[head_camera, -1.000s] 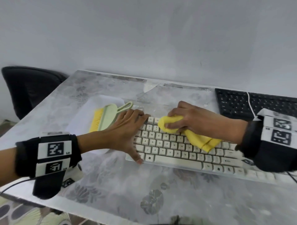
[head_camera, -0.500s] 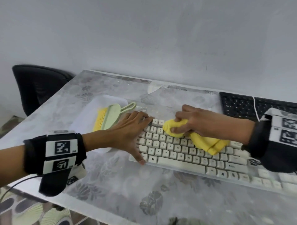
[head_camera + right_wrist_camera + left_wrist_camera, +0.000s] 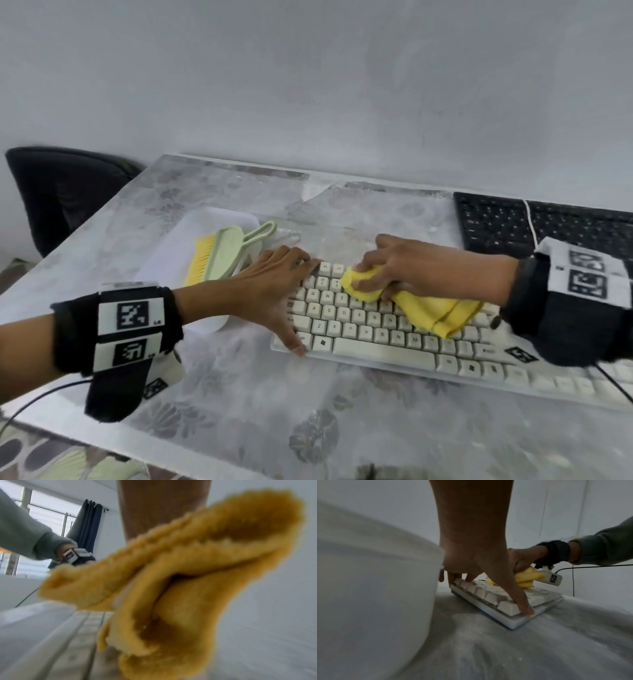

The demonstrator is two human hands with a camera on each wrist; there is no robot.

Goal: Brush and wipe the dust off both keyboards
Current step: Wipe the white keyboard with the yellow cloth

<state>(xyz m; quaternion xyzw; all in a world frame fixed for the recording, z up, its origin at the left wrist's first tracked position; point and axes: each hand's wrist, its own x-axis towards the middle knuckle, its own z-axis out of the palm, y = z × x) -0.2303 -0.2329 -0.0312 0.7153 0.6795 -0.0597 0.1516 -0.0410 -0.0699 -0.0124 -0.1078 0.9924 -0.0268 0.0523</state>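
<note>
- The right hand (image 3: 411, 267) has its fingers curled round a bunched yellow cloth (image 3: 421, 305) and presses the wad onto the upper key rows of the white keyboard (image 3: 376, 339), mid-frame in the head view; the loose tail of the cloth trails toward the right over the keys.
- The left hand (image 3: 274, 291) lies spread and fairly straight-fingered over the keyboard's left end, thumb (image 3: 522, 605) down on the near corner of the frame, gripping nothing, only pinning the board.
- To wipe well, I judge the bracing hand should hold its pressure so the board does not slide, while the cloth is drawn along each row in overlapping passes, light enough not to pop a keycap.
- The dragging tail could be gathered into the palm so it does not snag.
- The green brush (image 3: 226, 253) with yellow bristles rests on a white tray (image 3: 171, 253) left of centre, untouched.
- The black keyboard (image 3: 548, 222) sits at the right edge, well apart; probably still to be done.
</note>
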